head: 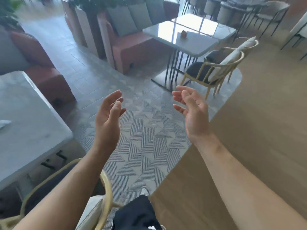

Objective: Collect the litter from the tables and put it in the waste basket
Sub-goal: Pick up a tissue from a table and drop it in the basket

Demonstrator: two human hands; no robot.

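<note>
My left hand (108, 117) and my right hand (192, 112) are both held out in front of me over the patterned floor, palms facing each other, fingers relaxed and holding nothing. A small crumpled brown piece of litter (184, 33) lies on the far grey table (197, 47), well beyond both hands. A white crumpled piece of paper (4, 124) lies on the near table (29, 113) at the left edge of view. No waste basket is in view.
A wicker chair (214, 68) with a dark seat stands by the far table. Another wicker chair (103, 185) is close under my left arm. Orange benches (131, 48) with grey cushions line the back. Wooden flooring (249, 130) spreads on the right.
</note>
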